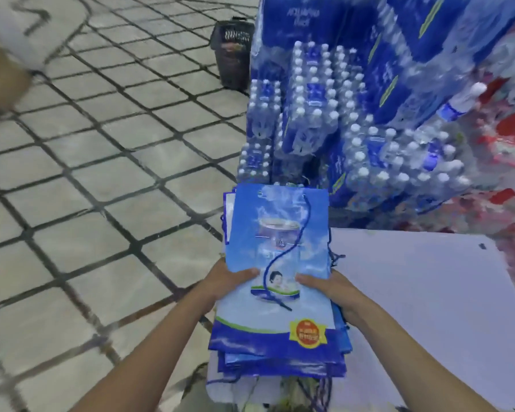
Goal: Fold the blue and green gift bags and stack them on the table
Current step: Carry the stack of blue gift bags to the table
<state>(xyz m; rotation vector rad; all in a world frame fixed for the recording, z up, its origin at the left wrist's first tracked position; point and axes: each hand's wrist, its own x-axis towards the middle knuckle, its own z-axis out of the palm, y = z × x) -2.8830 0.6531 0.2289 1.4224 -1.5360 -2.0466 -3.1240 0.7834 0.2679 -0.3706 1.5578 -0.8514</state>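
A stack of gift bags (280,346) is held between both hands at the left edge of the pale worktop (422,292). The left hand (229,278) is clamped on the stack's left side: its thumb is laid flat across the top bag (280,233) and its fingers are tucked out of sight beneath. The right hand (324,288) is set the same way on the right side, thumb on top and fingers wrapped under the edge. So each grip is closed on the stack, pinching it from above and below.

The top bag is seen lying flat, face up, blue with a white cloud print, a green stripe and an orange badge (308,333) near its lower right corner. A blue cord handle (292,251) is trailed in a loose curve down its middle. More blue bags are layered below it, their edges fanned out unevenly at the near end, with cords dangling. The stack's right part is placed over the worktop, while its left side is hung out over the tiled floor (101,173). Whether its full weight is carried by the worktop cannot be told.

Just beyond the stack, shrink-wrapped packs of water bottles (309,114) are piled high. A black basket (232,55) is stood on the floor beside them.
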